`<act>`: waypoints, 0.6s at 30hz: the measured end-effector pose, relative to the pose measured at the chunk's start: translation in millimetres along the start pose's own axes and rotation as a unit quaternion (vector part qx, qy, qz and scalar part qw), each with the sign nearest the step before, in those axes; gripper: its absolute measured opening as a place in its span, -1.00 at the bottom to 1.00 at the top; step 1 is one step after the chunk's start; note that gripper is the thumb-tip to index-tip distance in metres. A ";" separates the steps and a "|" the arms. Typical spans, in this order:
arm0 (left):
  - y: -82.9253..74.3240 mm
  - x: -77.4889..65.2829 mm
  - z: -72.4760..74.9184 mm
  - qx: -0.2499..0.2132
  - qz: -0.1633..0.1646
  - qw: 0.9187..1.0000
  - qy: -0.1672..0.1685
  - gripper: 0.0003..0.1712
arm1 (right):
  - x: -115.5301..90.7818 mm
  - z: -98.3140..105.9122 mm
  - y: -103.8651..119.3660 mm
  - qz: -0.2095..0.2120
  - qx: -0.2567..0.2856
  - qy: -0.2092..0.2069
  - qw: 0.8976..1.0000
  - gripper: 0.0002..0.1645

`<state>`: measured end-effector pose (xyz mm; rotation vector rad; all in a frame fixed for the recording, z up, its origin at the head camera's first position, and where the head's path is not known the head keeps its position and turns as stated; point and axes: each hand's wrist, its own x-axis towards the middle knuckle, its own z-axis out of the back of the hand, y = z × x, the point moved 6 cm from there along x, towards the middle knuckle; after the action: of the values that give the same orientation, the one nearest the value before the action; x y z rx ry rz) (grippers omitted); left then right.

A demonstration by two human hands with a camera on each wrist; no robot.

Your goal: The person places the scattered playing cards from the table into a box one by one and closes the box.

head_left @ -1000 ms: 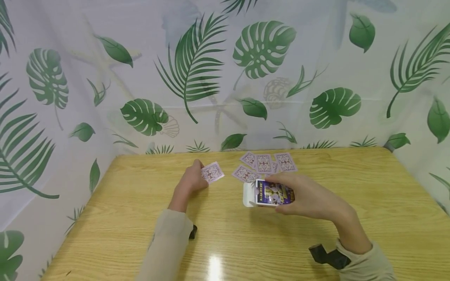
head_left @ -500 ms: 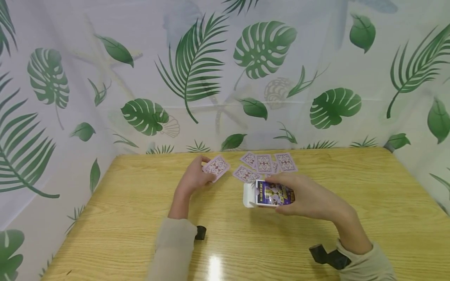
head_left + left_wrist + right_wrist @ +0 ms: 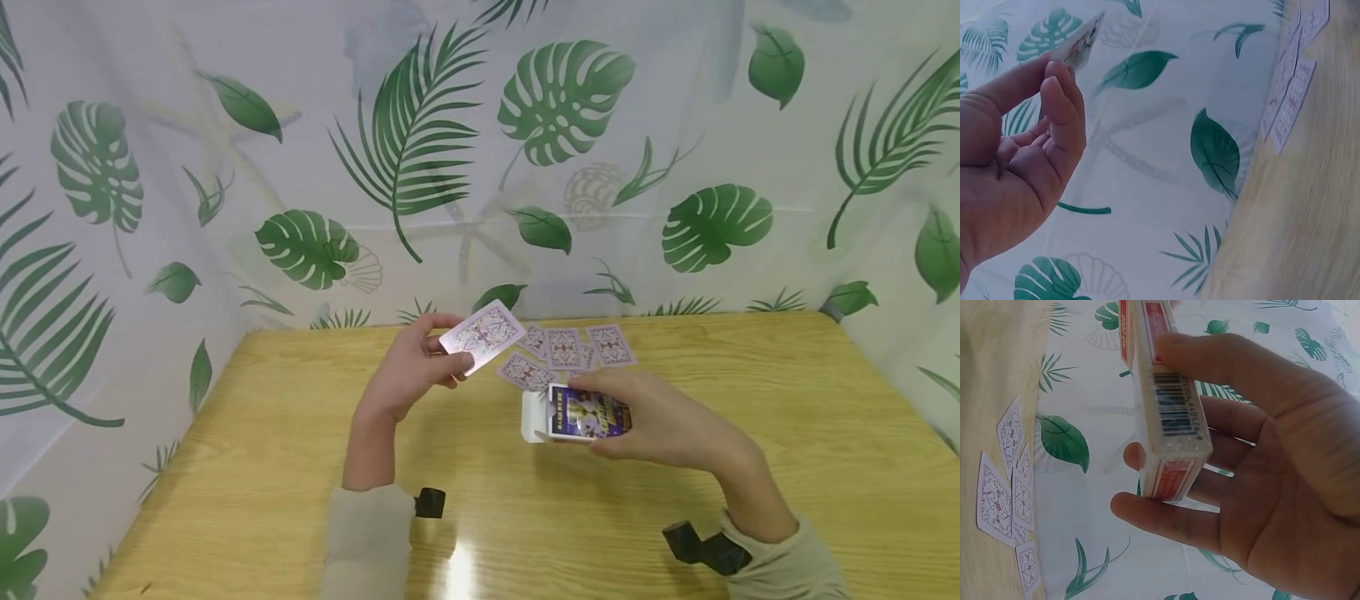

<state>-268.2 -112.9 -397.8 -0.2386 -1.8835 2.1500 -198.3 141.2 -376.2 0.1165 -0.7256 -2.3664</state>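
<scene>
My left hand (image 3: 408, 367) pinches a playing card (image 3: 483, 333) between thumb and fingers, raised above the table with its patterned back showing. In the left wrist view that card (image 3: 1085, 44) appears nearly edge-on. My right hand (image 3: 667, 421) grips a purple and yellow card box (image 3: 588, 414) by its edges, its white end flap (image 3: 533, 417) hanging open toward the left. From the right wrist, a barcode and red panels show on the side of the box (image 3: 1175, 419). The inside of the box is mostly hidden.
Several playing cards (image 3: 562, 348) lie back up behind the box, some overlapping, near the far edge of the wooden table (image 3: 262, 467). A leaf-printed cloth (image 3: 465, 192) hangs right behind that edge and along the sides. Small black wrist pieces (image 3: 430, 503) sit at the sleeves.
My left hand has lifted its card off the table, moving it up and right and tilting it. My right hand and the box have stayed nearly still.
</scene>
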 end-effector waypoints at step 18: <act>-17.9 -27.0 -25.9 -0.011 -0.005 0.987 0.163 -0.46 | -2.5 1.5 4.5 0.012 0.003 -0.016 1.000 -0.25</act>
<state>-233.0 -94.7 -385.1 -0.5479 -1.7160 1.9428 -194.2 140.6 -372.9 0.0714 -0.7451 -2.3474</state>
